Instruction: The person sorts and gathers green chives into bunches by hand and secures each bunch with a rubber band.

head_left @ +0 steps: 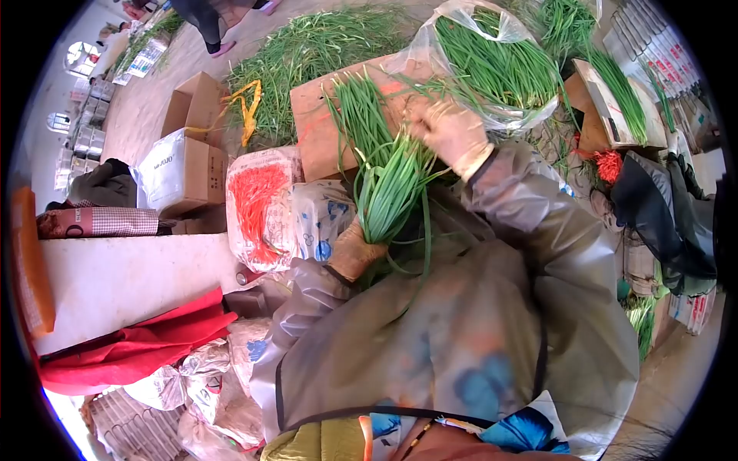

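My left hand [356,252], gloved, is wrapped around the lower part of a bunch of green chives [392,188], held in front of my body. A few long blades hang loose from it over my apron. At the upper end of this bunch is my gloved right hand [450,132], its fingers bent and closed by the stem ends; what they pinch is too small to make out. Just beyond, another pile of chives [360,115] lies on a brown cardboard sheet [311,115].
A plastic bag of chives [500,65] stands beyond my right hand, and a grass-like heap [315,42] covers the floor ahead. Red ties [257,203] lie on a sack at left, near a cardboard box [204,177] and white tabletop [138,273]. Another person's legs [204,23] show far off.
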The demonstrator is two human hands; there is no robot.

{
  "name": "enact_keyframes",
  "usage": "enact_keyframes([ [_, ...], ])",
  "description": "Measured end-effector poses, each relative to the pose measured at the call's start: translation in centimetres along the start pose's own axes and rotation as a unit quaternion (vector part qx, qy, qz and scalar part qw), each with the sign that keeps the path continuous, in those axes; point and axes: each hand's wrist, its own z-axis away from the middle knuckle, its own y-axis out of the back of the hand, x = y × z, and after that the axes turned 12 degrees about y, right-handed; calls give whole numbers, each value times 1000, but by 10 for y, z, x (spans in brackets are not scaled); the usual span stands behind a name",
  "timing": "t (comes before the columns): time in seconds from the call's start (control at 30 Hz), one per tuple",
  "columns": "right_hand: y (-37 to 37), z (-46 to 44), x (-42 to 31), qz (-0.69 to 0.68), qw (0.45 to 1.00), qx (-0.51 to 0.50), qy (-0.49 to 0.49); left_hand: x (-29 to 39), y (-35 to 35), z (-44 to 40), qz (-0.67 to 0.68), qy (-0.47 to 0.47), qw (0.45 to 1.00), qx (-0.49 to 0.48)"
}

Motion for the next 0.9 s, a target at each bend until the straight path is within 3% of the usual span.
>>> enact_keyframes([
  [0.03,9,-2,9,-22,999,42,-15,1,1,0,-29,-43,998,28],
  [0.1,6,5,55,17,993,15,-119,23,1,16,-104,-16,992,70],
  [0.17,18,10,70,150,983,11,-108,28,3,25,-178,16,978,109],
  [0.23,24,12,49,86,991,41,-90,20,6,24,-280,16,944,173],
  [0.3,20,15,24,-120,993,3,-6,10,5,14,-340,-30,915,217],
  [0.33,18,17,11,-151,985,-67,-44,9,4,11,-399,-77,876,260],
  [0.37,17,19,2,-181,971,-136,-82,11,5,12,-399,-76,877,257],
  [0.43,9,27,18,-296,935,-138,-140,26,8,14,-445,-137,832,301],
  [0.5,0,40,34,-170,965,-126,-154,26,10,14,-459,-109,822,319],
  [0.53,1,39,37,12,984,-100,-150,24,13,15,-473,-125,806,333],
  [0.57,1,45,55,42,990,-65,-122,23,14,16,-488,-142,788,347],
  [0.63,11,40,60,-10,989,-7,-145,27,15,18,-523,-116,769,348],
  [0.67,12,38,54,5,995,72,-63,24,16,16,-541,-108,760,343],
  [0.7,16,29,40,-48,996,77,-6,22,16,15,-559,-99,751,337],
  [0.8,14,10,-18,8,998,-12,66,22,13,11,-602,-126,720,322],
  [0.9,-1,9,-10,93,990,-47,99,33,12,17,-577,-168,738,306],
])
